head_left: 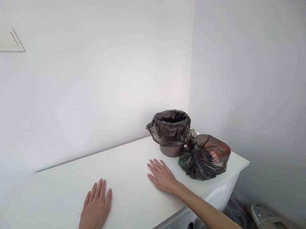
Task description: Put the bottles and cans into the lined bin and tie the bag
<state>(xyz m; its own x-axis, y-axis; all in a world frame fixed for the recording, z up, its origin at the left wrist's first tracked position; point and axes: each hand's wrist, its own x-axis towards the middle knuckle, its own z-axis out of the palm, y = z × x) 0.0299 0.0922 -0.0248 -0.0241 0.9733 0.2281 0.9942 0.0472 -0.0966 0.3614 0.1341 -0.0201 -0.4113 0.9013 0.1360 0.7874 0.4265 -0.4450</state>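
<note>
My left hand (pixel 95 207) lies palm down on the white tabletop (pixel 126 184), its fingers stretched out and holding nothing. Further right, my right hand (pixel 161 177) also rests flat on the top with the fingers apart. Just beyond it stands a brownish trash bin (pixel 170 151), lined with a black plastic bag (pixel 169 130) folded out over the rim. Beside the bin, to the right of my right hand, sits a knotted black trash bag (pixel 200 161). Something orange-red shows through its thin plastic. Neither hand touches the bin or the knotted bag.
White walls (pixel 102 79) meet in a corner behind the table. A triangular white fixture (pixel 17 44) is on the wall at upper left. On the lower right, below table height, are a grey-white device with buttons (pixel 268 217) and some clear plastic (pixel 236 211).
</note>
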